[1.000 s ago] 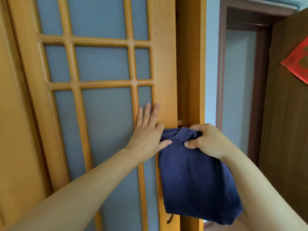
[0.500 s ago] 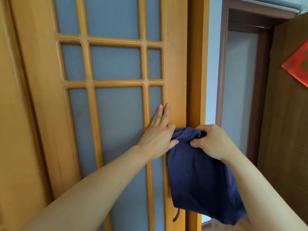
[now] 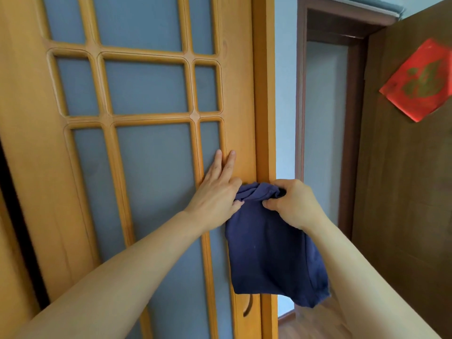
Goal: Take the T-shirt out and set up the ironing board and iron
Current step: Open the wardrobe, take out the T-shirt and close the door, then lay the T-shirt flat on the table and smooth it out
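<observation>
A navy blue T-shirt point(image 3: 271, 253) hangs bunched and folded from my right hand point(image 3: 292, 204), which grips its top edge just right of the wardrobe's frame post. My left hand point(image 3: 216, 189) lies flat against the orange sliding wardrobe door point(image 3: 151, 148), fingers spread and pointing up, at the door's right stile. The door's right edge meets the frame post point(image 3: 265, 94). No ironing board or iron is in view.
The wardrobe door has frosted blue-grey panes in a wooden lattice. To the right is a pale wall point(image 3: 285, 94), a dark-framed doorway point(image 3: 325, 133), and a brown door point(image 3: 411, 179) with a red paper square point(image 3: 419, 80). Wooden floor shows at the bottom right.
The wardrobe door has slid right under my left hand until it meets the frame post, closing the gap. My right hand has kept hold of the T-shirt.
</observation>
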